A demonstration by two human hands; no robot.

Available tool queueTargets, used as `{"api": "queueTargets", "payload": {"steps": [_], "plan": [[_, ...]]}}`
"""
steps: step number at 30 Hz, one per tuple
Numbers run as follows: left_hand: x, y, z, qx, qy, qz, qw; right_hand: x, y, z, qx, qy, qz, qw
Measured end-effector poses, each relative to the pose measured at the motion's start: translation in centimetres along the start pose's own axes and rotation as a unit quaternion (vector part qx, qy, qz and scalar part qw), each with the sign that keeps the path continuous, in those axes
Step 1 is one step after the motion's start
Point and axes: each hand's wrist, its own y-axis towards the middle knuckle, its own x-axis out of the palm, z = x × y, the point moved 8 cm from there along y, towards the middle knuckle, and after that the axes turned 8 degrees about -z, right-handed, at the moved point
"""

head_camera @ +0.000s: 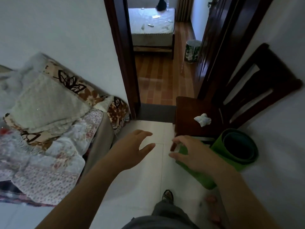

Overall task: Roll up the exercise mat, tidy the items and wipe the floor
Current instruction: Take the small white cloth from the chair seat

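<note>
Mat rolled, green w/ dark inner layer, lying on floor at right, beside chair & wall. So roll-up step looks done imo. R hand is over the near end of the roll, fingers curled; something small & clear seems to sit betw thumb & fingertips, too blurry to ID, can't tell if it's a real pinch. L hand hovers over bare floor, fingers spread, holding nothing. Still left, by my read: tidy items, e.g. crumpled white cloth on chair seat, messy blankets at left. Floor wipe not started afaict, no wet streaks visible.
</note>
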Motion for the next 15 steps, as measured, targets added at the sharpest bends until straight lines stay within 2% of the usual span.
{"api": "queueTargets", "payload": {"steps": [9,15], "plan": [[-7.2,16.3,-3.3,-0.020,-0.006,-0.007,1.000,-12.0,15.0,2.4,0.001,0.011,0.009,1.000],[-11.0,28.3,-5.1,0.039,0.027,-0.029,0.998,-17.5,22.3,5.0,0.051,0.018,0.060,0.997]]}}
